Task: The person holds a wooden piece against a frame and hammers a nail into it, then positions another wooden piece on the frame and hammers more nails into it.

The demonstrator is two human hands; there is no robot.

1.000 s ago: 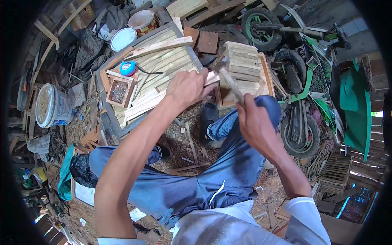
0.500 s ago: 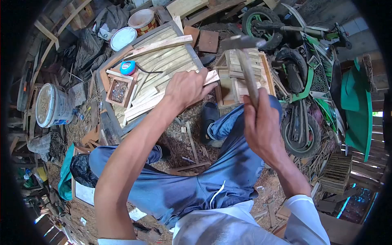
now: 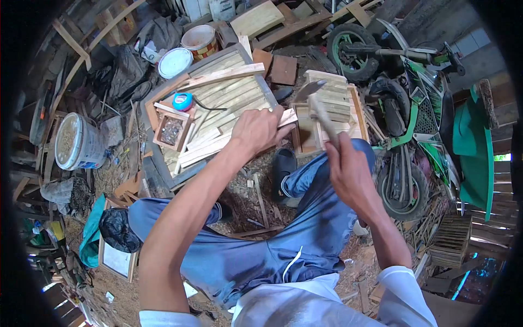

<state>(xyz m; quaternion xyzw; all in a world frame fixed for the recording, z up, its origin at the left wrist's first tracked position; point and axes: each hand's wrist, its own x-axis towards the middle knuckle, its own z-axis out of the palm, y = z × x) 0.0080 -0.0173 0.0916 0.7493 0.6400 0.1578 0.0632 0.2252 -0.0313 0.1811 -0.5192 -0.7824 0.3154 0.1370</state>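
Note:
My left hand (image 3: 256, 129) is closed round a wooden strip (image 3: 289, 117) near its right end, above the slatted wooden panel (image 3: 231, 87). The closed fingers of my right hand (image 3: 348, 166) grip a hammer (image 3: 322, 111) by its wooden handle. The hammer's head is raised beside a wooden box frame (image 3: 357, 103) with slats on top. On the panel lie a blue tape measure (image 3: 182, 101) and a small wooden box (image 3: 173, 132) of nails or similar bits.
A green motorbike (image 3: 417, 109) stands at the right, by a green plastic chair (image 3: 473, 152). A white bucket (image 3: 80, 141) is at the left. Wood scraps litter the ground round my legs.
The hammer's head has come down and slightly left, and is less blurred. My left hand still holds the strip. The whole view has shifted a little.

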